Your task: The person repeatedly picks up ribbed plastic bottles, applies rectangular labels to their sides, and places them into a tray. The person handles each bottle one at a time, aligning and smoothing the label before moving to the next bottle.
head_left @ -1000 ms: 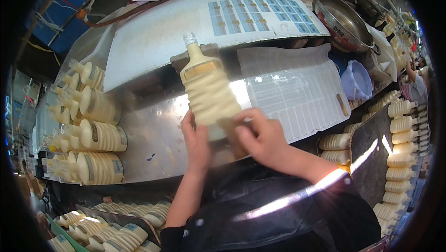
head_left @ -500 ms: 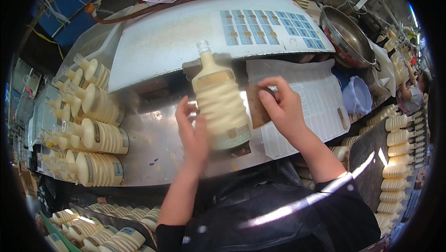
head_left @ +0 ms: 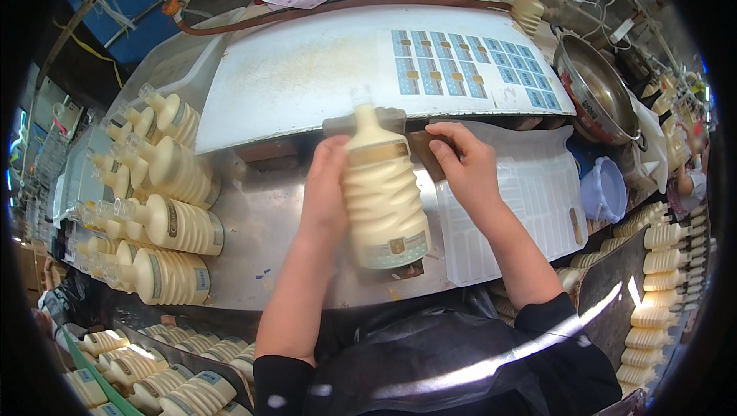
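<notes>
A cream-coloured ribbed bottle (head_left: pixel 384 205) with a clear neck lies tilted on a dark rest, its neck pointing away from me. A gold band label (head_left: pixel 378 153) crosses its shoulder, and a pale label with a small emblem (head_left: pixel 397 247) sits near its base. My left hand (head_left: pixel 325 186) is closed against the bottle's left side at the shoulder, fingertips partly hidden. On the other side, my right hand (head_left: pixel 470 166) pinches a flat brown pad (head_left: pixel 424 156) between thumb and fingers, close to the bottle's right shoulder.
Similar bottles (head_left: pixel 180 224) are stacked on the left. Sheets of blue labels (head_left: pixel 437 63) lie on the white board (head_left: pixel 299 70). A translucent plastic sheet (head_left: pixel 507 209), a lilac bucket (head_left: pixel 603 189) and a metal pan (head_left: pixel 599 82) are on the right. More bottles (head_left: pixel 649 316) fill crates below.
My left hand has come in against the bottle's side and up toward its shoulder. My right hand and the brown pad have moved up beside the shoulder. The bottle has turned slightly, showing its lower emblem.
</notes>
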### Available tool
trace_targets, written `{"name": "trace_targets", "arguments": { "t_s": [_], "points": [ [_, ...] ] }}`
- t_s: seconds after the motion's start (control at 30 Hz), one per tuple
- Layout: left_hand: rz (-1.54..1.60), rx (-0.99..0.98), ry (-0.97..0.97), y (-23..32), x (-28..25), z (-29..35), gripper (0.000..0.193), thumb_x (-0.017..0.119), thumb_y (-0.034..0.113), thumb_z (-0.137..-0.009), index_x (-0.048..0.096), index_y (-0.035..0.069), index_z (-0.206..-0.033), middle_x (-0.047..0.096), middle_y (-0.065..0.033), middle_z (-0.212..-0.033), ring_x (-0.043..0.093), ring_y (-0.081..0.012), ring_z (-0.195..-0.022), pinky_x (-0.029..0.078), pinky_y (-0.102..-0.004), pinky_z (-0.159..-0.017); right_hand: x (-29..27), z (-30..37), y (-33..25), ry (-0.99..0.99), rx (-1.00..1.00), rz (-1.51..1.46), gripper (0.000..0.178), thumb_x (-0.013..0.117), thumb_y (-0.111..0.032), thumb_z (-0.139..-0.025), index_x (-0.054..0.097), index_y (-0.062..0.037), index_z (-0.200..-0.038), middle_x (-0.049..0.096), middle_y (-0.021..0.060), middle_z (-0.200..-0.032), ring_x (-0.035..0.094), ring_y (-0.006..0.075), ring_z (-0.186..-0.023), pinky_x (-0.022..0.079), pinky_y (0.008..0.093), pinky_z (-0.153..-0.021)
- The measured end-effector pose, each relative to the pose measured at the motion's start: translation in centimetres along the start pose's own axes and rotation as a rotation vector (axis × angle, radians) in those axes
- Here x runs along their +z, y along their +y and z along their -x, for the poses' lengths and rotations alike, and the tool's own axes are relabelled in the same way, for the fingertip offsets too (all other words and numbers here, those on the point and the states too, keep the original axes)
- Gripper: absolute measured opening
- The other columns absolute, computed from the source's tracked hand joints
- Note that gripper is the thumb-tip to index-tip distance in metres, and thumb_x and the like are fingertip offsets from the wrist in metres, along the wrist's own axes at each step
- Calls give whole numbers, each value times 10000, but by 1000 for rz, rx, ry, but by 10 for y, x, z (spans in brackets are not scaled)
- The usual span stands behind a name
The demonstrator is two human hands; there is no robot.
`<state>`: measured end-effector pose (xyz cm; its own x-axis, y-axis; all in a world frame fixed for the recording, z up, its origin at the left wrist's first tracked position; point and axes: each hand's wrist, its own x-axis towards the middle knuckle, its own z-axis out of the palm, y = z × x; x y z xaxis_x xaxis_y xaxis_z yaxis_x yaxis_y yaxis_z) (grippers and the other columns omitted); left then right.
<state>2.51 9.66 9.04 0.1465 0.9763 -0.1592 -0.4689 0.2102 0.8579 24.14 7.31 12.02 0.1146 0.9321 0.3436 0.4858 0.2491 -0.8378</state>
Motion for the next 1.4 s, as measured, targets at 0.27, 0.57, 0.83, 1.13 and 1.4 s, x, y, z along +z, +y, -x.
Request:
{"name": "trace_targets", "arguments": {
  "t_s": [0.27,0.57,0.83,1.13,1.4],
  "points": [
    [-248,-33,-282,60,-5,6,525,626,304,-991,557,-12,-1405,680,-111,-1209,654,-178,-1087,511,-321,-982,-4,45,-72,-107,-896,213,246,715,-69,-789,717,-55,-1034,683,115,-1046,688,268,-890,563,385,-757],
    [-902,693,-420,100,45,85,364,916,201,-654,737,57,-937,729,-83,-959,643,-209,-859,497,-348,-774,-58,42,-43,-353,236,-454,234,566,-185,-999,726,-50,-1103,641,17,-899,592,87,-767,483,261,-697],
    [-1344,701,126,98,85,51,348,861,206,-702,618,15,-861,569,-87,-763,546,-255,-710,453,-380,-685,-38,62,-3,-461,307,-426,364,642,-311,-987,710,-18,-1192,719,125,-833,696,203,-753,533,337,-703],
    [-1060,272,133,54,29,-35,311,622,245,-998,673,-38,-1116,684,-81,-939,595,-142,-850,493,-296,-814,-99,143,26,-684,238,402,325,658,-300,-943,634,-54,-1154,649,178,-1076,676,373,-958,540,500,-819],
    [-1123,726,124,21,18,26,353,596,34,-969,606,-35,-1316,604,-149,-1337,604,-228,-1160,479,-355,-959,-114,194,58,-679,4,505,218,664,-246,-948,580,-96,-1082,556,113,-1079,666,306,-798,556,442,-666]
  ]
}}
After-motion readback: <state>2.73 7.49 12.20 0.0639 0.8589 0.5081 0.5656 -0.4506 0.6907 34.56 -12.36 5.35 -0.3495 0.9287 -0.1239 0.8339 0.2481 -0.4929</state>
